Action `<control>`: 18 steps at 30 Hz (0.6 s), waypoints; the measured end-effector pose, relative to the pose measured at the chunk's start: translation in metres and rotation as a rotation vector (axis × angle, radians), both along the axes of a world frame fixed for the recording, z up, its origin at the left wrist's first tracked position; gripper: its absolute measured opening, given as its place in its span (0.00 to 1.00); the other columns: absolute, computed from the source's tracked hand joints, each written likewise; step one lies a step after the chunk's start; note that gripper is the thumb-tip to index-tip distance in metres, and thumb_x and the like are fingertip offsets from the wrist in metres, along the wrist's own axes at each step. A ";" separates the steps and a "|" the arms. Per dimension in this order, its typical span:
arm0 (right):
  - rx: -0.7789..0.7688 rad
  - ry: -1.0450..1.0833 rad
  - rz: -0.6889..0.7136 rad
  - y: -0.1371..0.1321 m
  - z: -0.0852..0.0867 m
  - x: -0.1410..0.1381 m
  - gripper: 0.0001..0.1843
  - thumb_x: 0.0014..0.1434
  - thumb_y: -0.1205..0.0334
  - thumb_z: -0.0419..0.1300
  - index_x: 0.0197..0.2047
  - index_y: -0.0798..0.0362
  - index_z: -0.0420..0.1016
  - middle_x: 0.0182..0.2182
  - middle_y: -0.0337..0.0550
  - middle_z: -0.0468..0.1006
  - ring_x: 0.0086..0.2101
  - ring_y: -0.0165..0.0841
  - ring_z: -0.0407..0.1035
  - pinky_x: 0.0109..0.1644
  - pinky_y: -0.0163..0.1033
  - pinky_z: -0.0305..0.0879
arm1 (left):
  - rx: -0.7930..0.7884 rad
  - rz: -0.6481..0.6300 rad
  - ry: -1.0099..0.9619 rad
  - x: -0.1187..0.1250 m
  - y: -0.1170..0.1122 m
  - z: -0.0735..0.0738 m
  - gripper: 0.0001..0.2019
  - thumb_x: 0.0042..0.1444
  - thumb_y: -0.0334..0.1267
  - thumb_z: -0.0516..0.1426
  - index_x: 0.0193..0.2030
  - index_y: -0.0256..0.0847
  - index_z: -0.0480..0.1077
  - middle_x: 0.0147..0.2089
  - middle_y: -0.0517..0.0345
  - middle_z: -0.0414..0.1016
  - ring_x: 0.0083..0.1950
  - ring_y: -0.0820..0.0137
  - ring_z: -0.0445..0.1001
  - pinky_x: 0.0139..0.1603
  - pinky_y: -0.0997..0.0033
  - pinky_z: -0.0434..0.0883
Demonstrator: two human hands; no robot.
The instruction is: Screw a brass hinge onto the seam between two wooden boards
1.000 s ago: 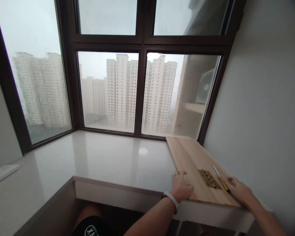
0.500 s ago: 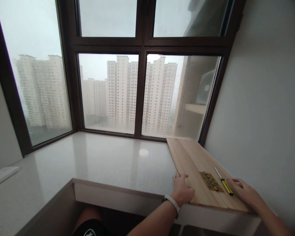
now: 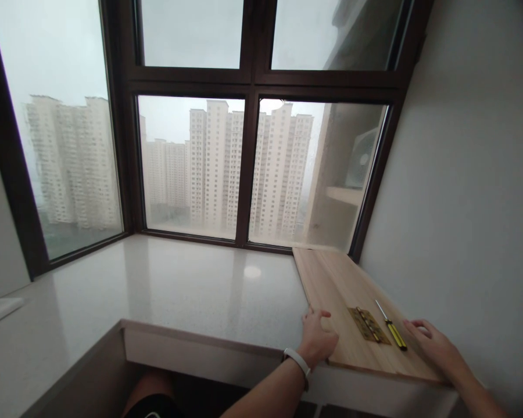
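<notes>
Two pale wooden boards lie side by side at the right end of the white sill, their seam running away from me. A brass-coloured hinge lies open across the seam. Beside it, on the right board, rests a screwdriver with a yellow and black handle, its tip pointing away. My left hand, a white band on its wrist, grips the left board's outer edge near the front. My right hand is curled at the right board's outer edge, by the wall; its lower fingers are hidden.
The white stone sill stretches left of the boards, with a white flat object at its far left. Dark-framed windows stand behind it. A grey-white wall closes off the right side. Below the sill's front edge, my leg shows.
The view has shifted slightly, so the boards and hands appear a little lower and further left. Both hands stay at the board edges; the hinge and screwdriver keep their places.
</notes>
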State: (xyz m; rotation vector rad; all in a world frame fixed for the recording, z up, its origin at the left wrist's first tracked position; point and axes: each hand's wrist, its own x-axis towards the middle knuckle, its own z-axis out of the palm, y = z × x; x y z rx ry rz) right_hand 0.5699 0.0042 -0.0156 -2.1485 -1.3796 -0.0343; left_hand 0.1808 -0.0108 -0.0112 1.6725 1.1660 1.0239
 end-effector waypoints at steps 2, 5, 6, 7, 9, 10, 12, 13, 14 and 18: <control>-0.013 0.095 0.041 -0.003 0.000 -0.007 0.25 0.52 0.33 0.48 0.35 0.43 0.73 0.37 0.51 0.84 0.40 0.53 0.76 0.43 0.51 0.68 | -0.010 0.008 -0.004 -0.004 0.001 0.000 0.28 0.41 0.31 0.58 0.54 0.41 0.72 0.61 0.50 0.65 0.64 0.55 0.60 0.67 0.61 0.55; -0.032 0.154 0.060 -0.008 0.001 -0.022 0.26 0.52 0.31 0.49 0.36 0.44 0.70 0.36 0.49 0.83 0.37 0.51 0.75 0.41 0.49 0.66 | -0.004 0.023 0.014 -0.014 0.000 0.003 0.28 0.42 0.31 0.58 0.54 0.41 0.71 0.59 0.51 0.67 0.63 0.56 0.61 0.66 0.62 0.57; -0.027 0.156 0.054 -0.010 0.001 -0.029 0.26 0.53 0.31 0.49 0.36 0.44 0.69 0.35 0.48 0.83 0.36 0.49 0.75 0.40 0.48 0.66 | -0.005 0.033 0.030 -0.019 0.000 0.004 0.27 0.42 0.31 0.58 0.54 0.41 0.72 0.58 0.51 0.68 0.63 0.56 0.61 0.66 0.62 0.57; -0.028 0.153 0.056 -0.011 0.001 -0.036 0.26 0.53 0.31 0.49 0.37 0.45 0.68 0.36 0.47 0.83 0.35 0.48 0.75 0.40 0.46 0.65 | -0.001 0.050 0.037 -0.024 -0.001 0.006 0.27 0.43 0.30 0.58 0.54 0.41 0.72 0.58 0.51 0.68 0.63 0.56 0.61 0.66 0.63 0.57; -0.023 0.131 0.047 -0.015 0.002 -0.052 0.27 0.54 0.30 0.48 0.38 0.45 0.67 0.35 0.45 0.82 0.34 0.46 0.74 0.39 0.44 0.64 | 0.005 0.072 0.046 -0.035 -0.002 0.009 0.27 0.43 0.30 0.57 0.54 0.42 0.72 0.59 0.52 0.68 0.63 0.57 0.62 0.65 0.63 0.57; -0.024 0.118 0.050 -0.016 0.002 -0.060 0.27 0.55 0.30 0.48 0.38 0.45 0.66 0.34 0.44 0.82 0.34 0.45 0.74 0.39 0.44 0.64 | 0.002 0.079 0.049 -0.041 -0.002 0.010 0.27 0.43 0.29 0.57 0.54 0.42 0.72 0.59 0.53 0.68 0.63 0.58 0.62 0.65 0.64 0.57; -0.023 0.104 0.061 -0.018 0.002 -0.078 0.26 0.56 0.30 0.47 0.38 0.45 0.65 0.32 0.43 0.81 0.33 0.45 0.74 0.38 0.43 0.63 | 0.011 0.101 0.056 -0.054 -0.002 0.012 0.26 0.44 0.29 0.57 0.53 0.42 0.72 0.57 0.53 0.70 0.62 0.58 0.63 0.64 0.65 0.58; -0.037 0.104 0.075 -0.019 0.002 -0.087 0.26 0.56 0.30 0.47 0.38 0.45 0.64 0.30 0.42 0.80 0.32 0.44 0.74 0.37 0.42 0.62 | 0.010 0.118 0.060 -0.060 -0.003 0.013 0.25 0.44 0.28 0.57 0.53 0.42 0.72 0.57 0.53 0.70 0.61 0.59 0.63 0.64 0.65 0.58; -0.038 0.103 0.074 -0.019 0.001 -0.097 0.26 0.57 0.30 0.46 0.37 0.44 0.63 0.29 0.42 0.79 0.32 0.44 0.73 0.36 0.42 0.62 | 0.009 0.127 0.071 -0.067 -0.003 0.014 0.25 0.45 0.28 0.56 0.53 0.42 0.71 0.57 0.53 0.70 0.61 0.59 0.63 0.64 0.65 0.58; -0.002 0.067 0.088 -0.017 -0.001 -0.136 0.26 0.59 0.30 0.45 0.37 0.44 0.61 0.27 0.42 0.77 0.32 0.44 0.73 0.36 0.41 0.61 | 0.009 0.182 0.073 -0.100 -0.007 0.017 0.24 0.46 0.28 0.56 0.53 0.43 0.71 0.56 0.54 0.71 0.61 0.59 0.64 0.63 0.64 0.60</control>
